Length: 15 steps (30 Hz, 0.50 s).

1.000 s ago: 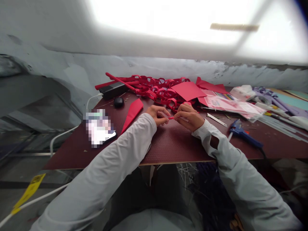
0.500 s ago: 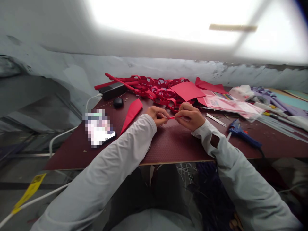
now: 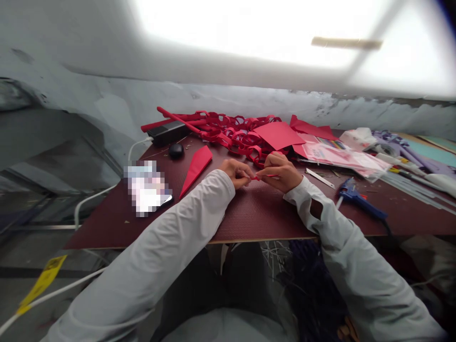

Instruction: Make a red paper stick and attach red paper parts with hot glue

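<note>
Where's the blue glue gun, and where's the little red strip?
blue glue gun (image 3: pixel 363 203): head view, on its blue body.
red strip (image 3: pixel 256 177): head view, on the short visible middle piece.

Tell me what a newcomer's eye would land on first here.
First, the heap of red paper chain at the far side of the table. Next, the left hand and right hand pinching a small red paper strip between them mid-table. A blue glue gun lies to their right.
</note>
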### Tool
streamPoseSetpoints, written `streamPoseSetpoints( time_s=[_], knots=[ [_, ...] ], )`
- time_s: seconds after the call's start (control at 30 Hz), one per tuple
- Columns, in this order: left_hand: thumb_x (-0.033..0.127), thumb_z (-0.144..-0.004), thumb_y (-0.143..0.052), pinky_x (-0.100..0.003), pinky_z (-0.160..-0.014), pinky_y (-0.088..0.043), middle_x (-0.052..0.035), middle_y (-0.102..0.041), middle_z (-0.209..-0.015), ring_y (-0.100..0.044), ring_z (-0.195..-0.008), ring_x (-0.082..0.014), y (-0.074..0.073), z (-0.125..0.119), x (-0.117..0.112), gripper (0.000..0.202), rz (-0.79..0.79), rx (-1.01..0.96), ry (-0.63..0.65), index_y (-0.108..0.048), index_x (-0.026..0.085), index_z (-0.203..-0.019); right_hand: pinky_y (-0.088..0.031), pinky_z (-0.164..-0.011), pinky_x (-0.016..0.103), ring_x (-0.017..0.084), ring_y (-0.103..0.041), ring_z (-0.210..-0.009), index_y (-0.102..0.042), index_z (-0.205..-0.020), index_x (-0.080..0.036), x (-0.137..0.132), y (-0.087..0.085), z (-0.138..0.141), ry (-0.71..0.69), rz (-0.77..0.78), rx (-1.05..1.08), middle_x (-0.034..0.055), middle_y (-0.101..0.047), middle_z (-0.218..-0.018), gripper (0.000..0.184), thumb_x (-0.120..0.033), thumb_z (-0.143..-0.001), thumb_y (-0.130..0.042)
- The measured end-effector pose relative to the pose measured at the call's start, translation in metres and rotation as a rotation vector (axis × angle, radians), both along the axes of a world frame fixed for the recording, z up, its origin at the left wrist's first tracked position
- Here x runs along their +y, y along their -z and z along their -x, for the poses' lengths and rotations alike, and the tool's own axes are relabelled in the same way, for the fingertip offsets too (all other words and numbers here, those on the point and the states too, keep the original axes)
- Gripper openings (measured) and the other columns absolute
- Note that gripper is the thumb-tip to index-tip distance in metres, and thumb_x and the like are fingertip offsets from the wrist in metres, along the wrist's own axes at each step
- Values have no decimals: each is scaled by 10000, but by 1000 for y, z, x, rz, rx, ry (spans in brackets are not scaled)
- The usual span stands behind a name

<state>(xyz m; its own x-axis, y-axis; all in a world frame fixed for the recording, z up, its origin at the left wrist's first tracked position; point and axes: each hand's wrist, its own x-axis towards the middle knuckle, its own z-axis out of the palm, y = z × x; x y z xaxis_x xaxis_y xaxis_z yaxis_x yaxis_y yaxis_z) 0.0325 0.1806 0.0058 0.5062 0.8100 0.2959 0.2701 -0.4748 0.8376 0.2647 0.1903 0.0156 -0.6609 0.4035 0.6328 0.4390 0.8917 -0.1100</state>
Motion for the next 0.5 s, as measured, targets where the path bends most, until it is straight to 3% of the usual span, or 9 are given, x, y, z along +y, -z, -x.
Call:
streamPoseSetpoints(
  time_s=[0.23,0.5],
  knots=[
    [95,-696,-715,-189,-505,-506,-21,-717,-594,-619,-460,-105,3,-4,4,218,125,-31,-29,-731,113,-912,-333,-769,385,198,-498,-819,-790,-898,-303,-9,-4,0,90,-47,-106,39,-571,-799,203,-398,-955,-620],
    [78,-751,-729,-169,-468,-485,-5,-687,-562,-585,-429,-80,-5,-5,-4,165,263,-133,-31,-686,103,-909,-318,-727,379,188,-484,-784,-775,-874,-274,-13,-7,3,73,-131,-135,39,-569,-766,254,-353,-990,-563]
  ],
)
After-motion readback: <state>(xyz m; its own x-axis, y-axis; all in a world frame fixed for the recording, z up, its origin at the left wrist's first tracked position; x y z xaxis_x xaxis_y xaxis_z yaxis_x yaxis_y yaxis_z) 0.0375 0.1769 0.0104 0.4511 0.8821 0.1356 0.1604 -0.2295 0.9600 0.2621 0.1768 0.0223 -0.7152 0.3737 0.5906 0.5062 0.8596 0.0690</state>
